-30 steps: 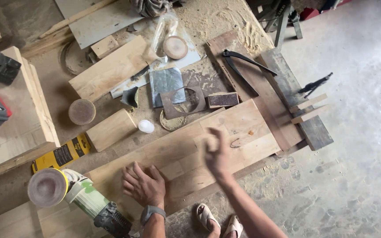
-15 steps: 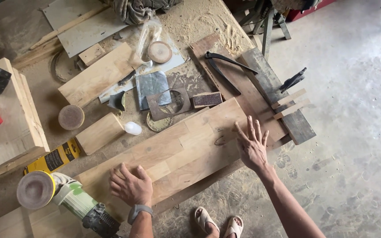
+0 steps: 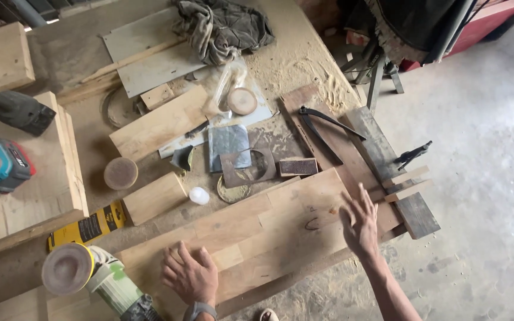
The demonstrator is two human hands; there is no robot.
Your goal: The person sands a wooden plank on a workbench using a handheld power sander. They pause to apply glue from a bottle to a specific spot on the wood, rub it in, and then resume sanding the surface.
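Your left hand point(image 3: 190, 274) lies flat, fingers spread, palm down on the near left part of the long jointed wood panel point(image 3: 257, 229), holding nothing. Your right hand point(image 3: 361, 223) is open too, fingers fanned and pointing away from you over the panel's far right end; whether it touches the wood I cannot tell. The panel runs diagonally across the bench, pale and made of glued strips, with a dark curved pencil mark point(image 3: 312, 224) just left of your right hand. Your right forearm comes in from the lower right, the wrist straight. Left of your left hand rests a green angle grinder point(image 3: 90, 276) with its sanding disc facing up. Beyond the panel sit a small wood block point(image 3: 154, 198) and a white cap point(image 3: 198, 195).
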